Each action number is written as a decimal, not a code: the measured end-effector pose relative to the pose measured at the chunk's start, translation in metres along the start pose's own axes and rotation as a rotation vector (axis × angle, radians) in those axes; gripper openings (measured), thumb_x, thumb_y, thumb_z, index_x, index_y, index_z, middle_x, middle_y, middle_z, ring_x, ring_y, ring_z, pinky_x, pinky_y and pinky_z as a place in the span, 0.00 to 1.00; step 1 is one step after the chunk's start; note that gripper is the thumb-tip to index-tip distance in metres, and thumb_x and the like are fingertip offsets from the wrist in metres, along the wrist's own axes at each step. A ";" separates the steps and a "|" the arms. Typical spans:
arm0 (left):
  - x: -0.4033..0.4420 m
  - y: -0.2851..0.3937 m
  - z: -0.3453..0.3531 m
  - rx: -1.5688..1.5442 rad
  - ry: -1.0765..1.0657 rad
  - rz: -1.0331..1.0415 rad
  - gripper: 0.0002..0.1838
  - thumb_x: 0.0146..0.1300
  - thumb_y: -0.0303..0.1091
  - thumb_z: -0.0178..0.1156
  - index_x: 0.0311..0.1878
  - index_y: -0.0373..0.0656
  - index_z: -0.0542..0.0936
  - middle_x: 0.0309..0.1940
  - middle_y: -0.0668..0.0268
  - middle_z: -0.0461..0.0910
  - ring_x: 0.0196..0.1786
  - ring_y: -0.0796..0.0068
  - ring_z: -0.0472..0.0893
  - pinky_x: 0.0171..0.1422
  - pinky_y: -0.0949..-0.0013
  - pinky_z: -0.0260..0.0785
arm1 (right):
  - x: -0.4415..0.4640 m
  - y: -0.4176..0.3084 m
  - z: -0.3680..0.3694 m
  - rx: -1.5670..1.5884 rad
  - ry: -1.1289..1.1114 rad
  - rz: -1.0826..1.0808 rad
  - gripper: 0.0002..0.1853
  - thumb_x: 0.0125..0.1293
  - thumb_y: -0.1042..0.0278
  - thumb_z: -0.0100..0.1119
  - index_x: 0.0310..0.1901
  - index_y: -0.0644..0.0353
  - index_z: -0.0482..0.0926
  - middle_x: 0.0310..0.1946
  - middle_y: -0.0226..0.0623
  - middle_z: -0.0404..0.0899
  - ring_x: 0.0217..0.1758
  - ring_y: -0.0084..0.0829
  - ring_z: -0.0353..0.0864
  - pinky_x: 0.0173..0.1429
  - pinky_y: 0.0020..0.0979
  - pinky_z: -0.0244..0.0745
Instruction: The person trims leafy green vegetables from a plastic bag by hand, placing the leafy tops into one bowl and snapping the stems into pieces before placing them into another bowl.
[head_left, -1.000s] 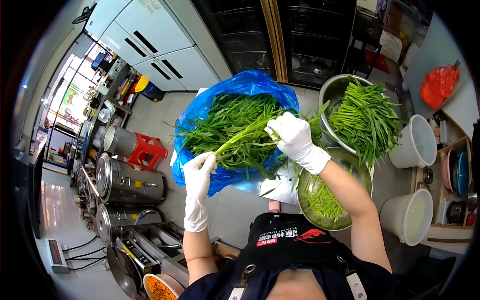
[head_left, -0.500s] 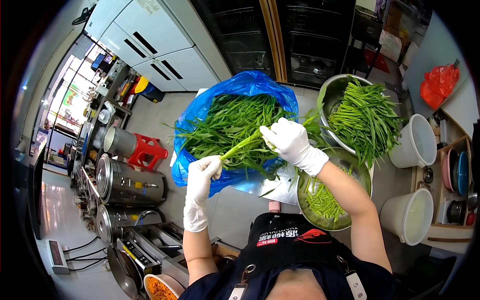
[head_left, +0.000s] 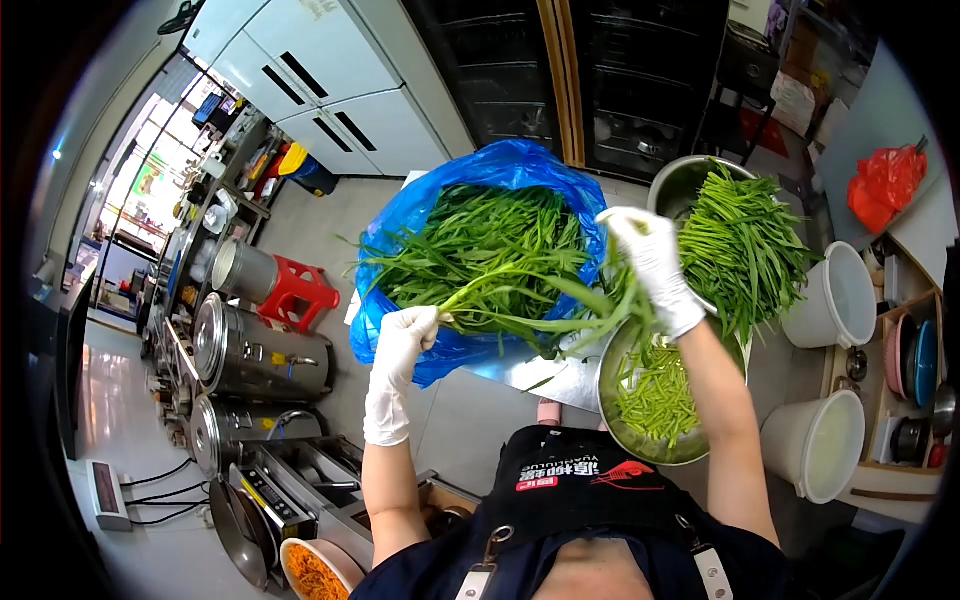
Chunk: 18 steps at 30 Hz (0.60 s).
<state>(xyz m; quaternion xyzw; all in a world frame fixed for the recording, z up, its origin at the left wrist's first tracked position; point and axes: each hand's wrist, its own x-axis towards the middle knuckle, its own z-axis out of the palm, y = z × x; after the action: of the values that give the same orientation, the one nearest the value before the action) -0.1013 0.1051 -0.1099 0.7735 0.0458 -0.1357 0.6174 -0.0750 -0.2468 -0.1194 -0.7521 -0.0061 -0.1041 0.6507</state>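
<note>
My left hand [head_left: 402,350], in a white glove, pinches the pale end of a water spinach stalk [head_left: 475,287]. Its long leaves trail to the right over a blue plastic bag [head_left: 372,335] of loose water spinach [head_left: 490,225]. My right hand [head_left: 645,250], gloved too, is raised between the bag and a metal bowl. Its fingers are curled, with green leaves hanging just below; what they hold is unclear. Underneath, a steel basin [head_left: 690,452] contains short cut stems [head_left: 655,400]. A bundle of greens [head_left: 735,250] leans out of the metal bowl [head_left: 672,185].
Two white buckets [head_left: 815,450] stand on the right beside a shelf with bowls. Large steel pots [head_left: 265,355] and a red stool [head_left: 300,292] are on the left. A tub of orange shreds [head_left: 318,570] sits at the lower left. Fridges [head_left: 330,85] line the back.
My right hand has moved right and up, away from my left hand and the stalk between them. My left hand stays nearly in place, still gripping the stalk's end.
</note>
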 end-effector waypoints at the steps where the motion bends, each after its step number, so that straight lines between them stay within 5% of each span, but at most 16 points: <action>1: -0.002 0.009 0.004 0.032 -0.006 0.006 0.13 0.68 0.34 0.56 0.32 0.33 0.82 0.16 0.78 0.66 0.20 0.88 0.59 0.26 0.79 0.50 | 0.005 -0.011 -0.011 0.031 -0.003 0.090 0.07 0.65 0.69 0.62 0.40 0.61 0.86 0.34 0.32 0.84 0.39 0.20 0.80 0.47 0.26 0.76; 3: -0.007 0.021 0.026 0.087 -0.026 0.003 0.14 0.67 0.34 0.56 0.29 0.35 0.82 0.16 0.78 0.66 0.20 0.89 0.59 0.25 0.78 0.49 | -0.002 -0.030 0.002 0.043 -0.024 -0.088 0.08 0.66 0.68 0.62 0.41 0.61 0.85 0.36 0.34 0.85 0.37 0.22 0.80 0.47 0.28 0.76; 5: 0.000 0.022 0.047 0.059 -0.078 0.014 0.17 0.68 0.35 0.56 0.21 0.41 0.73 0.16 0.78 0.66 0.19 0.88 0.59 0.24 0.78 0.48 | -0.009 -0.036 0.029 -0.312 -0.039 -0.549 0.05 0.62 0.67 0.64 0.38 0.56 0.85 0.34 0.34 0.83 0.37 0.33 0.80 0.45 0.30 0.76; 7: 0.003 0.027 0.064 -0.021 -0.156 0.046 0.19 0.70 0.36 0.56 0.20 0.43 0.71 0.15 0.78 0.65 0.19 0.88 0.58 0.23 0.77 0.47 | -0.023 -0.040 0.057 -0.470 -0.086 -0.753 0.04 0.60 0.66 0.65 0.36 0.52 0.83 0.33 0.34 0.79 0.39 0.35 0.79 0.41 0.33 0.77; 8: 0.003 0.028 0.069 -0.045 -0.166 0.070 0.21 0.71 0.37 0.55 0.19 0.45 0.69 0.15 0.77 0.65 0.19 0.87 0.57 0.23 0.77 0.46 | -0.029 -0.035 0.069 -0.578 -0.101 -0.784 0.04 0.60 0.63 0.62 0.34 0.51 0.79 0.33 0.30 0.76 0.39 0.32 0.77 0.36 0.33 0.76; 12: 0.004 0.020 0.076 -0.200 -0.221 -0.006 0.18 0.72 0.35 0.54 0.23 0.44 0.71 0.16 0.77 0.61 0.19 0.87 0.55 0.23 0.77 0.44 | -0.032 -0.008 0.081 -0.626 -0.059 -0.996 0.08 0.56 0.66 0.59 0.38 0.55 0.77 0.33 0.33 0.75 0.39 0.35 0.75 0.45 0.33 0.71; 18: -0.001 0.007 0.090 -0.232 -0.317 -0.070 0.15 0.71 0.34 0.56 0.26 0.41 0.74 0.16 0.77 0.62 0.19 0.87 0.56 0.23 0.77 0.44 | -0.066 0.013 0.069 -0.797 -0.259 -0.861 0.09 0.58 0.67 0.54 0.39 0.59 0.75 0.28 0.34 0.72 0.35 0.34 0.74 0.39 0.34 0.71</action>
<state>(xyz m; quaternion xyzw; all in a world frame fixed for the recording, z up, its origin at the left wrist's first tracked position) -0.1140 0.0166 -0.1215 0.6641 -0.0099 -0.2707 0.6969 -0.1274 -0.1730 -0.1524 -0.8746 -0.3500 -0.2601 0.2120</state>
